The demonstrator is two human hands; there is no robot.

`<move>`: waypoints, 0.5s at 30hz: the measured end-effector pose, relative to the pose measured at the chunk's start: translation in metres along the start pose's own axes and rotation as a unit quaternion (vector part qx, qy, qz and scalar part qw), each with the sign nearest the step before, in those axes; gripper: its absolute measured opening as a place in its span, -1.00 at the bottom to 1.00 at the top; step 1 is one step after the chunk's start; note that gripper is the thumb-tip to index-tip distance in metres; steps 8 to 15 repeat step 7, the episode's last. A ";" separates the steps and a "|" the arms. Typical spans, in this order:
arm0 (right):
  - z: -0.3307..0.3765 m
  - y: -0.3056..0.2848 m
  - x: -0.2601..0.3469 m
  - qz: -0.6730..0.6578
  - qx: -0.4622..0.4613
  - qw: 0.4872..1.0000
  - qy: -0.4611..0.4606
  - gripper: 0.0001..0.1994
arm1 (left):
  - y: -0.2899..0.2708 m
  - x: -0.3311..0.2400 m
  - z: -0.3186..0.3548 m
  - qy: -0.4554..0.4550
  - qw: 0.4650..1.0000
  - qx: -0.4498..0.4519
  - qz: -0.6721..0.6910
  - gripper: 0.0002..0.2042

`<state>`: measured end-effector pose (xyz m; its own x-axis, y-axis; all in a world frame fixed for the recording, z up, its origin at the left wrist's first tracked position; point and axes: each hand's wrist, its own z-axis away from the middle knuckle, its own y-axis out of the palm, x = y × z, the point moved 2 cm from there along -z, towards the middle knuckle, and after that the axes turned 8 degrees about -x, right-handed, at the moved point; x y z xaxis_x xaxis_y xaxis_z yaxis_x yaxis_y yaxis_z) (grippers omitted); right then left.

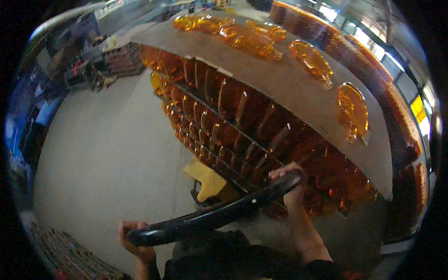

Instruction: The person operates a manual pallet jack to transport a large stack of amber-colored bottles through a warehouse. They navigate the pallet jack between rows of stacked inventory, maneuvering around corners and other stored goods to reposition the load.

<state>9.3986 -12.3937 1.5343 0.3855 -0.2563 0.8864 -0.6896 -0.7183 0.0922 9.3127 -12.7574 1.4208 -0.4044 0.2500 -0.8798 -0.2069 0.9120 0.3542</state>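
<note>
A thick black handle [214, 212] runs slantwise in front of my body, its right end higher and farther off. My left hand [133, 237] is closed round its left end. My right hand [290, 182] grips the right end, with the fingers partly behind it. Past the handle, low down, a yellow metal part [205, 181] shows, like the body of a pallet truck; the join between the two is hidden. Close beyond my right hand stands a tall stack of amber glass bottles [242, 107] in layers parted by thin dark sheets.
Several amber bottles [352, 109] lie on the brown top sheet [275, 77] of the stack. More amber stacks [354, 51] stand behind at right. Grey floor [107, 144] stretches to the left. Crates [123, 60] stand at far left, and dark ribbed material [70, 252] lies at lower left.
</note>
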 end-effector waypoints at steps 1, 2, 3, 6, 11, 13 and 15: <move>-0.019 -0.005 -0.007 -0.038 0.006 0.999 0.011 -0.87 | 0.008 -0.010 0.008 -0.001 0.999 -0.030 -0.024 -0.82; -0.027 -0.003 -0.009 -0.020 -0.001 1.000 0.016 -0.87 | 0.014 -0.011 0.014 0.002 0.997 -0.060 -0.039 -0.83; -0.031 0.001 -0.011 -0.001 -0.009 1.000 0.021 -0.87 | 0.022 -0.011 0.016 -0.010 0.995 -0.097 -0.022 -0.81; -0.040 0.014 -0.023 0.030 -0.056 0.996 0.056 -0.85 | 0.030 -0.002 0.022 -0.004 0.981 -0.189 -0.031 -0.77; -0.042 0.017 -0.028 0.037 -0.076 0.994 0.073 -0.84 | 0.009 0.007 0.043 0.000 0.980 -0.194 -0.040 -0.77; -0.042 0.017 -0.028 0.037 -0.076 0.994 0.073 -0.84 | 0.009 0.007 0.043 0.000 0.980 -0.194 -0.040 -0.77; -0.042 0.017 -0.028 0.037 -0.076 0.994 0.073 -0.84 | 0.009 0.007 0.043 0.000 0.980 -0.194 -0.040 -0.77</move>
